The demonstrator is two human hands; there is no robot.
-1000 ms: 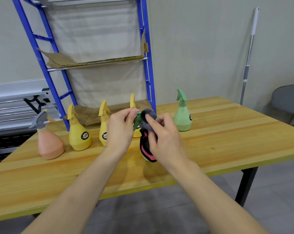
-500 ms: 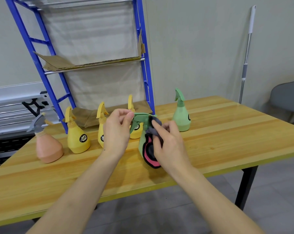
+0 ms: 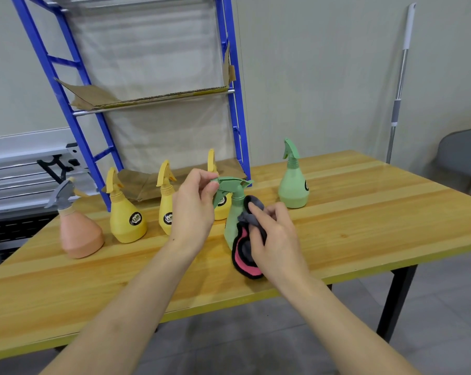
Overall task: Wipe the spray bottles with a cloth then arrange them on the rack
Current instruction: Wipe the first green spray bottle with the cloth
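My left hand pinches the trigger head of a green spray bottle held just above the wooden table. My right hand presses a grey and pink cloth against the bottle's right side and body. A second green bottle stands further right. Three yellow bottles stand behind my hands: one at the left, one in the middle, and one mostly hidden. A pink bottle with a grey head stands at the far left. The blue rack rises at the table's back.
Cardboard sheets line the rack's shelves. A mop handle leans on the wall at the right, with a grey chair beside it. A white metal frame sits left of the rack.
My right hand has slid the cloth down from the bottle's head onto its neck and body. The green spray head now shows beside my left fingers.
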